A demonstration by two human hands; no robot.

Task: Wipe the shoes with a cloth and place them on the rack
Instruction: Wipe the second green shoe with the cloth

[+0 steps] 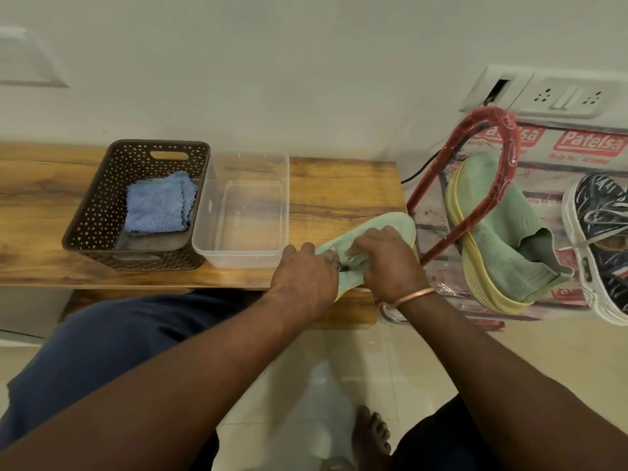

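**Both hands on green shoe at bench edge**

Fingers (368, 240) of the right hand (387, 263) are curled and pressed down on the upper of a green shoe (390, 224); something pale shows under them, but whether it is a cloth I cannot tell. Left hand (306, 277) is closed on the heel end of the same shoe, knuckles up, fingertips hidden. A copper bangle (416, 295) sits on the right wrist.

Head view, object positions:
- Shoe lies on the bench (339, 185) at its near right corner, toe pointing up-right, heel overhanging the near edge.
- Clear tub (251, 164) stands just left of the shoe, touching the brown basket (102, 205) on its other side.
- Folded blue cloth (158, 205) lies inside the basket, toward its right wall.
- Rack (475, 205), red frame still in plastic wrap, stands right of the bench. The second green shoe (499, 239), yellow-soled, rests on it tilted on its side. A dark patterned shoe (601, 232) with a white sole lies beside it, further right.
- Wall socket (550, 95) above the rack.
- Person is seated; a bare foot (370, 433) rests on the tile floor.
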